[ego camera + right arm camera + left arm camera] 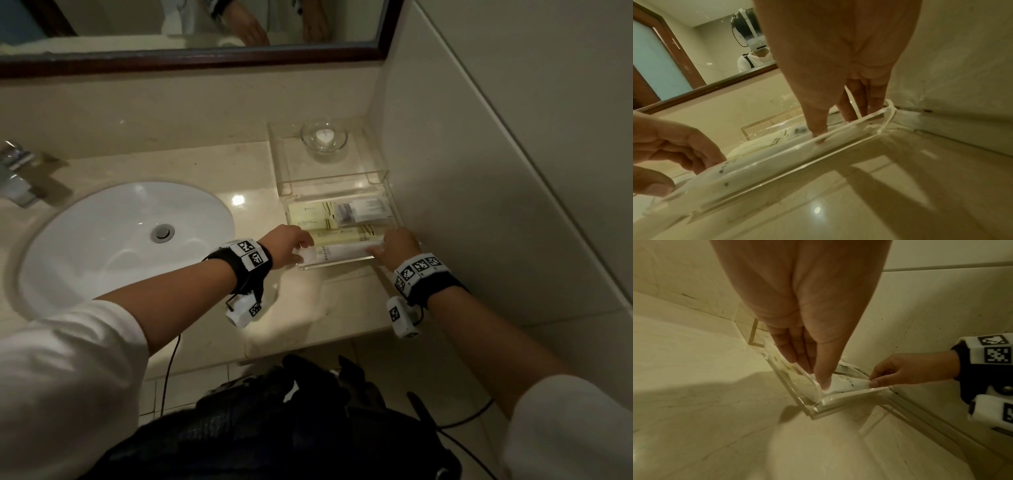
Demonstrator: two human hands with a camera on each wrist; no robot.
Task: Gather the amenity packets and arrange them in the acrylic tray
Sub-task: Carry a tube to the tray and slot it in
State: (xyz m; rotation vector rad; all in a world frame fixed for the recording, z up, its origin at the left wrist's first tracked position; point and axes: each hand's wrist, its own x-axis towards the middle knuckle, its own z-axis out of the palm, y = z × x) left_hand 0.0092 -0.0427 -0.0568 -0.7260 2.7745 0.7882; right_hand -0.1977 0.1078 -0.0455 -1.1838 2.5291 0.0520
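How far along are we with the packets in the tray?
Nearly done. Two yellow packets and a clear one already lie in the acrylic tray. Both hands, left hand and right hand, are seating the long white packet along the front wall. No loose packets show on the counter.

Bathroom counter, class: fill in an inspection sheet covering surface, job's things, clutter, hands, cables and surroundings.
Surface: glossy beige stone counter with white oval sink.
Job's things: clear acrylic tray against the right wall; pale yellow packets inside; long white packet at its near edge.
Clutter: small glass bowl on a clear acrylic stand.
Hands: left hand and right hand each pinch one end of the long white packet.
Cables: black cable hanging below left wrist.
Surroundings: wood-framed mirror, chrome tap, tiled wall.
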